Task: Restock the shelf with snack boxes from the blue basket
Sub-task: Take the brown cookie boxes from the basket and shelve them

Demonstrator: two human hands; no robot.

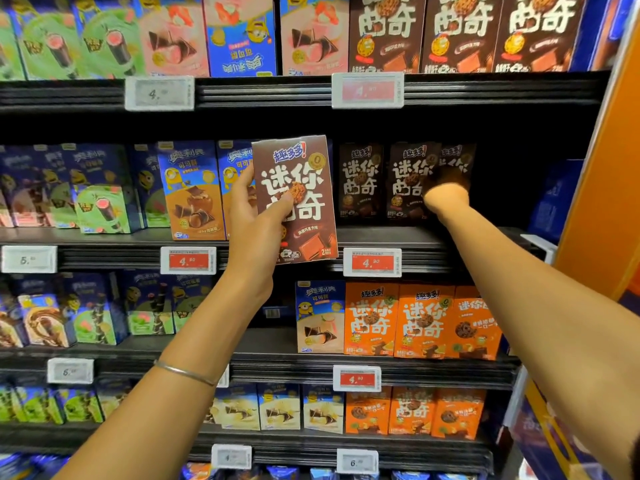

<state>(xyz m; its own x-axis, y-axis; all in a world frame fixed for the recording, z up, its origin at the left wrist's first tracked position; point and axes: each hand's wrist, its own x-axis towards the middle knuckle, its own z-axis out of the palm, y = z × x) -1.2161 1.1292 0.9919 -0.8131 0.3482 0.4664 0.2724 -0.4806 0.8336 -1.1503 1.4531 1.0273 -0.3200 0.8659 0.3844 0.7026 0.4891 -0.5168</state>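
- Two hands are up at the second shelf [398,237]. The left hand [254,216] pinches a brown snack box [298,199] with the thumb across the printed front and the fingers behind its left edge. The box is upright, in the air in front of the shelf lip, not yet set down.
- The right hand [446,192] reaches deep into the same bay, against the brown back-row boxes [362,183]. It is blurred and in shadow, so I cannot tell how its fingers lie or whether it grips a box or only touches one.
- Risk: the held box is gripped along one side only, so a push forward could twist it in the pinch or let it slip.
- Risk: a nudge from the right hand could tip one standing back-row box into its neighbours.
- Risk: the held box overlaps the blue-and-orange boxes [190,192] — steered slightly left, it would land in the wrong lane.
- Risk: its bottom corner hangs just beside the red price tag [372,262] and could catch there if lowered before it clears the lip.
- Hidden: the blue basket is not in view, so remaining stock is unknown.
- Hidden: the held box covers the shelf directly behind it, and the bay's rear is too dark to judge free room.
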